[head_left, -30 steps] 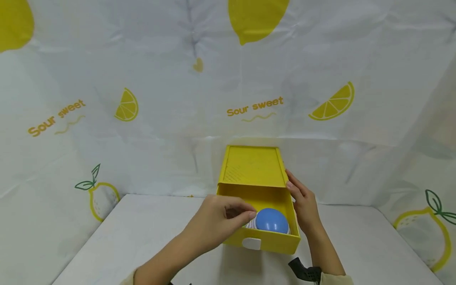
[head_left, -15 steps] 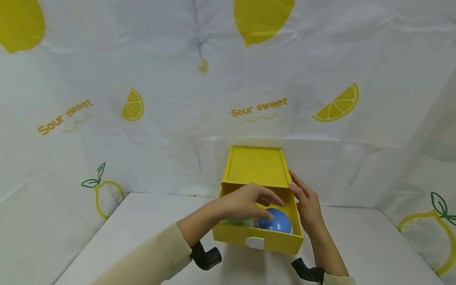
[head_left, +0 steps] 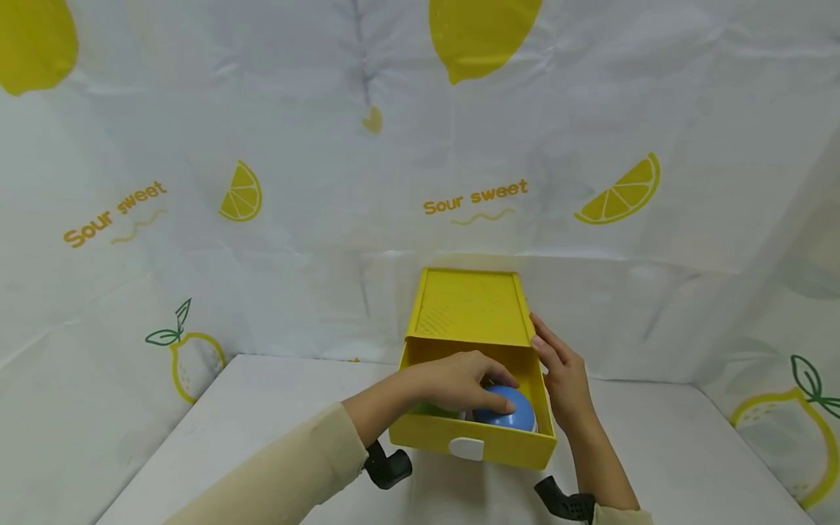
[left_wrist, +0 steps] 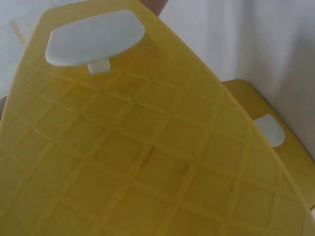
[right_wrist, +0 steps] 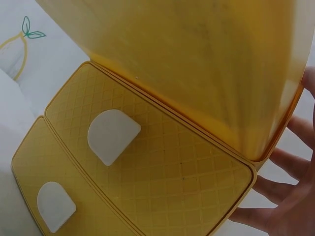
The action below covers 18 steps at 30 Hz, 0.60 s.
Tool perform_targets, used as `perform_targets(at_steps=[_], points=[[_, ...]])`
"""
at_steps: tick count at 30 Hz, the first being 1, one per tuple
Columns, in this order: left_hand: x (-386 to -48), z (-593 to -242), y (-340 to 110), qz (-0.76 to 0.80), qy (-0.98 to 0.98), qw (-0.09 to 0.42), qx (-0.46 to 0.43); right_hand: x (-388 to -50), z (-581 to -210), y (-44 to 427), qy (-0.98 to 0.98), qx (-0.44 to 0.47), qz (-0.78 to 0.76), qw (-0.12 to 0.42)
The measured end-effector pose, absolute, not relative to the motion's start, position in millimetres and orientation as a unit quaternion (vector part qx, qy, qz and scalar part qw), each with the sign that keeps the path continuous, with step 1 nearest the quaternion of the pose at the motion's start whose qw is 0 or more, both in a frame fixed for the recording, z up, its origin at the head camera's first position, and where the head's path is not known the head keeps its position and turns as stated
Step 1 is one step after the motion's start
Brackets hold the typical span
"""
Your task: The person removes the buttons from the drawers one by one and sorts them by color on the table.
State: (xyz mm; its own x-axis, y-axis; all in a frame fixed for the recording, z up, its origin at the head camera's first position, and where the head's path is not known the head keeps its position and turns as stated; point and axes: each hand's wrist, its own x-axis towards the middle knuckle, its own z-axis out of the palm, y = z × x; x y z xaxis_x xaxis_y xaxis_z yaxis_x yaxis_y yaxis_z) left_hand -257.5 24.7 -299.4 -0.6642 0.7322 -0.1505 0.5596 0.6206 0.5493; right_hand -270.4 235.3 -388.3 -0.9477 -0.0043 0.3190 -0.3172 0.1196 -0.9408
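Evidently we are working inside the yellow drawer [head_left: 433,440], which stands pulled out beneath our left grip [head_left: 459,383]. That grip reaches in over the drawer's left side, fingers bent over the blue dome [head_left: 522,419], with the thumb on its upper surface and the index finger at its far edge. It is spread about as wide as the dome; how firmly it squeezes, we cannot tell. The dome sits in the drawer, directly below our fingertips; probably we take it from above because the walls crowd its sides. The green dome [head_left: 433,412] lies beside it, under our left wrist and mostly hidden. The white handle [head_left: 467,448] is on the near side of that grip.

Our right grip [head_left: 566,375] holds nothing: its fingers stretch, spread apart, along the right side of the yellow cabinet [head_left: 469,306]. We judge that it steadies the cabinet while the left one works. The upper closed drawer [right_wrist: 182,172] and the lower closed drawer [right_wrist: 93,209] are beside the right grip, below the pulled-out one, and the counter [head_left: 275,386] spreads beneath both grips.
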Motion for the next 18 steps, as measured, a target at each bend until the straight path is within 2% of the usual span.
perform_targets(at_steps=[18], points=[[-252.4, -297.8, 13.8, 0.290, 0.861, 0.147, 0.390, -272.0, -389.5, 235.8, -0.731, 0.118, 0.661, 0.119]])
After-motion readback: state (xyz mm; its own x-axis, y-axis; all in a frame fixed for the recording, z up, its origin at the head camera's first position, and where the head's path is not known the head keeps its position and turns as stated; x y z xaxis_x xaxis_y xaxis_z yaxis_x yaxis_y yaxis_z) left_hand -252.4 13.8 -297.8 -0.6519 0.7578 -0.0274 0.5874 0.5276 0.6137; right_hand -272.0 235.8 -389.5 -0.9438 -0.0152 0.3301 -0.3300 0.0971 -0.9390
